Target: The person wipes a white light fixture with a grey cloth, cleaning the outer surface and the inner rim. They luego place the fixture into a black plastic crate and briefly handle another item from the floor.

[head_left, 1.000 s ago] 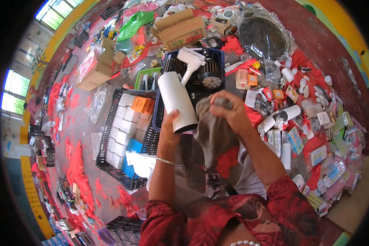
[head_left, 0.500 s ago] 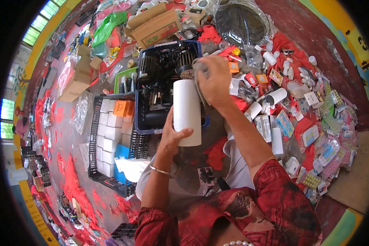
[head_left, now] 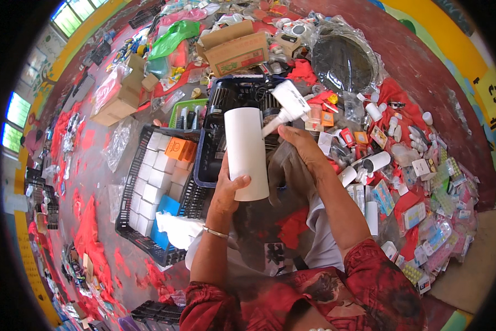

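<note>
1. A black plastic lattice crate [head_left: 191, 205] sits on the floor [head_left: 102, 190] to the left, packed with small white cardboard boxes [head_left: 151, 194], an orange cardboard box [head_left: 176, 149] lying on top at its far end.
2. Beyond the hands is a dark blue plastic tub [head_left: 202, 160] of black fittings; just left of it is a light green plastic basket [head_left: 188, 102].
3. Farther off stand a brown cardboard box [head_left: 239, 58] with raised flaps and a large round black disc [head_left: 344, 60] in clear plastic wrap.
4. Blister packs, small cartons and red cloth scraps crowd the floor to the right.
5. The white cylindrical lamp [head_left: 248, 154] is held up in front of the person, blocking the view of part of the tub.
6. Its smooth, matte body stands nearly upright; a short white stem leads from its right side to a tilted white rectangular block [head_left: 291, 101].
7. The left hand [head_left: 226, 190] grips the lower body, thumb across the front, other fingers hidden.
8. The right hand [head_left: 303, 146] is curled around a limp grey-brown cloth [head_left: 289, 168], beside the stem; whether it touches the stem I cannot tell.
</note>
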A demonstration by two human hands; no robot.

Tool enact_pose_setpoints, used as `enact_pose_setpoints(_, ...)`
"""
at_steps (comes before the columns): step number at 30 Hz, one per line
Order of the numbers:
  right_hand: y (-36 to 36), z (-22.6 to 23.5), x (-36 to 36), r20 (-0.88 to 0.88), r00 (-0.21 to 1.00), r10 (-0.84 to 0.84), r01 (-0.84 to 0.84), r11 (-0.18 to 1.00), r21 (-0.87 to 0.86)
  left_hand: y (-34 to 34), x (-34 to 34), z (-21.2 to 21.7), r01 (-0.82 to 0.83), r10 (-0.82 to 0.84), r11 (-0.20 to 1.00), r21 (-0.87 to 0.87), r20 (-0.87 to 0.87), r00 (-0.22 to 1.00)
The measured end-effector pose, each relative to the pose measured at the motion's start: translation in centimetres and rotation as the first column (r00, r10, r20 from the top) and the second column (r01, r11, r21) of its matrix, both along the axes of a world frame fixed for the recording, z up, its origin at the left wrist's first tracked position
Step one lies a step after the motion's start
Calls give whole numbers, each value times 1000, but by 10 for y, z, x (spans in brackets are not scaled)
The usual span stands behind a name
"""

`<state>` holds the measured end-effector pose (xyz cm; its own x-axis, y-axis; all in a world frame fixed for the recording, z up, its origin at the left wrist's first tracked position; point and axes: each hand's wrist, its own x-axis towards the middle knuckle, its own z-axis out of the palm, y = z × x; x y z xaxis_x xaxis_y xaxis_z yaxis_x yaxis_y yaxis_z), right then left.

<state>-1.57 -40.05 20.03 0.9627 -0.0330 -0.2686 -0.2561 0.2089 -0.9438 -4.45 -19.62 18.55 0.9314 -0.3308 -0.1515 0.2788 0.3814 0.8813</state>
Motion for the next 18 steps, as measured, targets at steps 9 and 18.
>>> enact_pose_setpoints(9, -13, -18, 7, -164, 977, -136, 188, 912, 365, -17, 1, 6, 48, -76, 991, 126, 222, 972)
enact_pose_setpoints(18, -16, -15, 7, -343, 936, -80, 237, 864, 445, -19, 4, 3, 27, -133, 961, 277, 372, 919)
